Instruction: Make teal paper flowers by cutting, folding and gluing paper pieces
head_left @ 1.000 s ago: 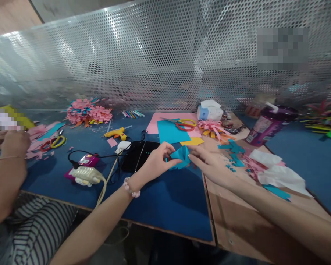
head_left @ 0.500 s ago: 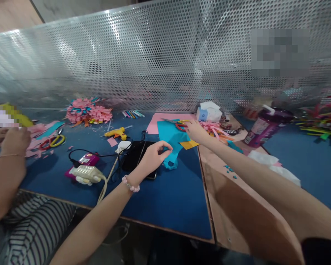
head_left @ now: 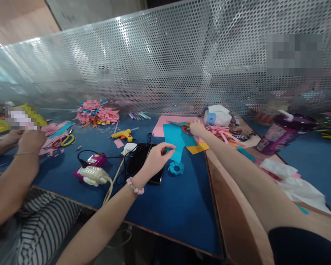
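My left hand (head_left: 158,160), with a pink bead bracelet at the wrist, hovers above a black phone (head_left: 139,160); its thumb and forefinger are bent with a gap between the tips, and nothing shows between them. My right hand (head_left: 198,129) reaches to the back of the table, its fingers bent down beside the orange-red handles of scissors (head_left: 185,129). Whether it grips them is hard to make out. Under the scissors lie blue paper (head_left: 176,137) and pink paper (head_left: 159,127), with orange paper (head_left: 198,148) nearby. A small blue folded paper ring (head_left: 171,169) rests in front.
A yellow glue gun (head_left: 125,135), a power strip with cables (head_left: 93,175) and a pink paper-strip pile (head_left: 98,112) stand left. A person's hands (head_left: 30,141) work at far left. Right are a tissue box (head_left: 217,116), purple cup (head_left: 278,134) and crumpled tissues (head_left: 292,175).
The view has shifted, so the table things appear further right. My right hand has stayed by the scissors. The blue ring now shows whole, apart from my left hand.
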Motion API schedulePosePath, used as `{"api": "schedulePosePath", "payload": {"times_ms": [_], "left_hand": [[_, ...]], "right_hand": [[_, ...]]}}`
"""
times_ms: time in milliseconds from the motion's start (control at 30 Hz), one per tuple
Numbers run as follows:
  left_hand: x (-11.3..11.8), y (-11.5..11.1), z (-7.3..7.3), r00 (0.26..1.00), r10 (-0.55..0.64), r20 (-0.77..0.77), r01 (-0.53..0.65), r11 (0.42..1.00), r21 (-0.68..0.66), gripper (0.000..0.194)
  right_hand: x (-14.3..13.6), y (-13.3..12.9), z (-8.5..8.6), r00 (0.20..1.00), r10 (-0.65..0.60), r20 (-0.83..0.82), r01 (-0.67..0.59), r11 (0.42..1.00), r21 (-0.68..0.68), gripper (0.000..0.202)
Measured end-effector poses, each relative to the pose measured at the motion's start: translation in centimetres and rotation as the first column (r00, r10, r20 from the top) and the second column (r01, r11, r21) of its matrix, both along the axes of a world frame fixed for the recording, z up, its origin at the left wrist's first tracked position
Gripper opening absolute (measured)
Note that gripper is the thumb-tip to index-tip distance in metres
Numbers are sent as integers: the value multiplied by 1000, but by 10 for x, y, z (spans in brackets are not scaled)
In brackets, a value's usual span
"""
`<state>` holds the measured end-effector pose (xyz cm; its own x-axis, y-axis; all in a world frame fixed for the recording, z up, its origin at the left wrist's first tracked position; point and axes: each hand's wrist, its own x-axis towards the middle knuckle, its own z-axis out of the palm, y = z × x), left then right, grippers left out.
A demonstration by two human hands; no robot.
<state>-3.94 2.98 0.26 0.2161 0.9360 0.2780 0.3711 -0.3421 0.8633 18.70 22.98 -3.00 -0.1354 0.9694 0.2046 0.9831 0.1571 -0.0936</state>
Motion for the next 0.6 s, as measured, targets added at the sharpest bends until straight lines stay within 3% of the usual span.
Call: {"api": "schedulePosePath", "payload": {"times_ms": [167,267,367,467,500,533,600], "left_hand": [[-2,6,-4,997,60,50,-59,998,-6,27],[-2,6,-5,993,81,80,-80,997,-11,27],[-4,5,-2,988,99,118,-96,995,-34,28],[-7,3,6,976,112,186,-104,993,-48,29],[-8,2,9,966,120,228,-113,993,-46,28],[-9,2,12,955,130,268,-122,992,-45,27],[-10,-1,15,945,128,302,-116,992,-58,27]], "right_hand": [[-14,-10,19,985,-14,-170,24,998,53,39],[-24,-23,37,940,-56,-336,66,998,19,37],[-23,-46,56,861,11,-508,-67,994,-92,23],[-4,-83,71,767,69,-638,-216,964,-154,25],[5,-97,75,726,76,-684,-261,950,-172,28],[15,-111,78,613,69,-787,-346,919,-189,29],[35,-141,80,578,72,-813,-347,923,-165,26]]}}
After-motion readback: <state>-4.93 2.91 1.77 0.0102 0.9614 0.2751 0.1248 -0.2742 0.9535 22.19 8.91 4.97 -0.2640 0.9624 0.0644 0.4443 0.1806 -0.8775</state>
